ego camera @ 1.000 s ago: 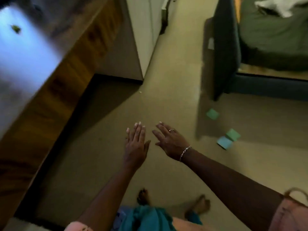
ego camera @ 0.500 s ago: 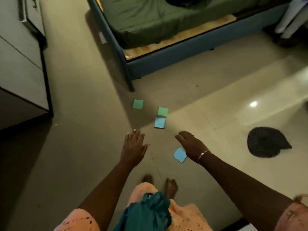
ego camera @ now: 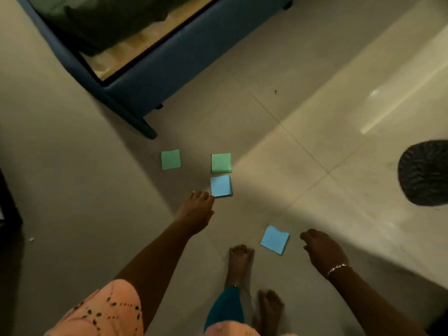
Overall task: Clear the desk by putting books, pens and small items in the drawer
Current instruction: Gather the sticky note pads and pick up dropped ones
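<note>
Several sticky-note pads lie on the tiled floor. A green pad (ego camera: pixel 171 159) is farthest left, a second green pad (ego camera: pixel 221 162) sits right of it, and a blue pad (ego camera: pixel 220 186) lies just below that one. Another blue pad (ego camera: pixel 275 239) lies near my feet. My left hand (ego camera: pixel 196 210) reaches down with loosely curled fingers, its tips just left of the upper blue pad, holding nothing. My right hand (ego camera: pixel 322 248) hangs right of the lower blue pad, fingers loosely curled and holding nothing. The desk and drawer are out of view.
A blue bed frame (ego camera: pixel 150 76) with a green sheet stands at the upper left; its leg (ego camera: pixel 148 129) is close to the green pads. A dark round mat (ego camera: pixel 424 173) lies at the right edge. My bare feet (ego camera: pixel 240 260) stand at the bottom middle.
The view has swung from the desk edge down to the floor near the bed. Both hands have dropped toward the pads, the left closing on the upper blue pad.
</note>
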A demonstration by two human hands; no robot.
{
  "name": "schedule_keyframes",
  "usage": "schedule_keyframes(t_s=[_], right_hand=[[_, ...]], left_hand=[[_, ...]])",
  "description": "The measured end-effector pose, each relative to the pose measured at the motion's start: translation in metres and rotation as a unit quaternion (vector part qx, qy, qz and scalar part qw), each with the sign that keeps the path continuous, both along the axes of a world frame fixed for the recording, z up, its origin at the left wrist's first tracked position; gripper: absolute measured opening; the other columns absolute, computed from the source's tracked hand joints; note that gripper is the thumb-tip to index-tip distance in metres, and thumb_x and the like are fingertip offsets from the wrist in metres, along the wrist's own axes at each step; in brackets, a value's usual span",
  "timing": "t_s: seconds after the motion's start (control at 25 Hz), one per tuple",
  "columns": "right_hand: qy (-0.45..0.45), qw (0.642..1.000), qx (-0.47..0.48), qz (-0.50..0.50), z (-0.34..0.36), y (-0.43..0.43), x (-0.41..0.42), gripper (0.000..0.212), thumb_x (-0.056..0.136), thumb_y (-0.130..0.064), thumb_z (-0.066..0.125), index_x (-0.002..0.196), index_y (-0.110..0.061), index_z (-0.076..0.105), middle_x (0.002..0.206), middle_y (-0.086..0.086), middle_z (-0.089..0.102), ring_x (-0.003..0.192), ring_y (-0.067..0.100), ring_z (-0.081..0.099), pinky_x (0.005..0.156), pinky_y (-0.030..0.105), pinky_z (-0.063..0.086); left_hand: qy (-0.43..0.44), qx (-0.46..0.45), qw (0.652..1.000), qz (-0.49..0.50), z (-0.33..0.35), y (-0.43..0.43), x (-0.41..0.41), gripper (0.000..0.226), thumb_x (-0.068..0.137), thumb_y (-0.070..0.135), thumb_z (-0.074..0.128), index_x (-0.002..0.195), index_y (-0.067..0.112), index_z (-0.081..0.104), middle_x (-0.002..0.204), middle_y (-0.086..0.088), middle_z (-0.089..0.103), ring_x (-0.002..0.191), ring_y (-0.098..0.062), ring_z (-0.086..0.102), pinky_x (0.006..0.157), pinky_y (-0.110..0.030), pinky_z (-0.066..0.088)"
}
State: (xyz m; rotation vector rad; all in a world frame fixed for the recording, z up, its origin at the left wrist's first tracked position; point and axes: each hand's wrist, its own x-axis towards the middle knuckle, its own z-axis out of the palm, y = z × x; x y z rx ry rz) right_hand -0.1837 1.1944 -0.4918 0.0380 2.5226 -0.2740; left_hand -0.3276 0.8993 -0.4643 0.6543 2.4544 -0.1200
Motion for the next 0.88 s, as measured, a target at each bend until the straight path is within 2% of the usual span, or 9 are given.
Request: schedule_keyframes(t_s=[0.04,0.12,0.28,0.4,0.52,0.64,0.76,0.88], right_hand=[[-0.010,1.000,-0.006,0.001,-0.035,-0.002,-0.003,0.048,0.025,-0.001,0.090,0.067,-0.012,0.069,0.063,0.004,0.064,0.049,0.024,0.062,0.036,0.029,0.047],[-0.017,1.000,-0.011,0.015,-0.106,-0.002,-0.006,0.052,0.017,-0.006,0.091,0.062,-0.017,0.067,0.058,0.000,0.062,0.045,0.019,0.060,0.032,0.027,0.043],[-0.031,0.999,0.008,0.040,-0.219,0.002,-0.003,0.045,0.027,-0.003,0.089,0.062,-0.016,0.064,0.061,0.001,0.060,0.049,0.021,0.059,0.034,0.027,0.042],[-0.033,0.999,-0.002,0.037,-0.279,0.007,-0.004,0.056,0.012,-0.008,0.090,0.064,-0.012,0.068,0.060,0.002,0.060,0.046,0.020,0.058,0.033,0.028,0.044],[-0.072,0.997,0.004,0.002,-0.322,0.003,-0.002,0.077,0.004,-0.021,0.092,0.077,-0.006,0.071,0.071,0.010,0.067,0.055,0.026,0.064,0.040,0.032,0.051],[-0.119,0.992,0.016,-0.033,-0.347,-0.004,-0.001,0.090,0.003,-0.034,0.091,0.086,-0.006,0.071,0.082,0.013,0.067,0.065,0.031,0.066,0.046,0.036,0.051],[-0.111,0.991,0.007,-0.071,-0.358,-0.011,-0.001,0.092,0.002,-0.030,0.091,0.087,-0.005,0.068,0.078,0.014,0.065,0.062,0.033,0.064,0.045,0.036,0.050],[-0.089,0.993,0.009,-0.078,-0.364,-0.012,0.001,0.084,0.001,-0.024,0.091,0.080,-0.006,0.067,0.068,0.011,0.063,0.055,0.031,0.062,0.043,0.033,0.049]], left_hand=[[-0.009,-0.005,1.000,0.017,-0.036,0.001,-0.014,0.043,0.096,0.029,0.044,0.134,0.009,0.039,0.139,-0.011,0.041,0.129,-0.028,0.036,0.106,-0.037,0.028],[-0.020,-0.011,0.999,0.044,-0.108,0.004,-0.037,0.043,0.095,0.028,0.047,0.133,0.010,0.040,0.138,-0.010,0.042,0.127,-0.027,0.038,0.101,-0.034,0.032],[-0.042,-0.009,0.994,0.100,-0.222,0.004,-0.066,0.046,0.091,0.021,0.054,0.133,0.007,0.043,0.138,-0.014,0.045,0.126,-0.031,0.040,0.100,-0.037,0.034],[-0.041,-0.012,0.991,0.125,-0.287,0.001,-0.083,0.047,0.090,0.020,0.057,0.133,0.004,0.044,0.138,-0.018,0.044,0.125,-0.035,0.042,0.100,-0.039,0.035],[-0.025,-0.009,0.991,0.134,-0.327,0.000,-0.098,0.047,0.087,0.016,0.060,0.130,0.000,0.046,0.134,-0.023,0.046,0.120,-0.038,0.044,0.097,-0.042,0.037],[-0.014,-0.027,0.992,0.125,-0.353,0.001,-0.112,0.056,0.085,0.017,0.065,0.133,0.000,0.042,0.138,-0.022,0.041,0.122,-0.038,0.042,0.096,-0.042,0.037],[0.000,-0.041,0.994,0.103,-0.368,0.008,-0.121,0.072,0.076,0.021,0.075,0.134,0.000,0.038,0.138,-0.023,0.038,0.123,-0.040,0.040,0.097,-0.045,0.036],[0.015,-0.064,0.991,0.120,-0.372,0.011,-0.119,0.077,0.073,0.023,0.077,0.133,-0.003,0.036,0.137,-0.026,0.037,0.126,-0.040,0.035,0.097,-0.047,0.034]])
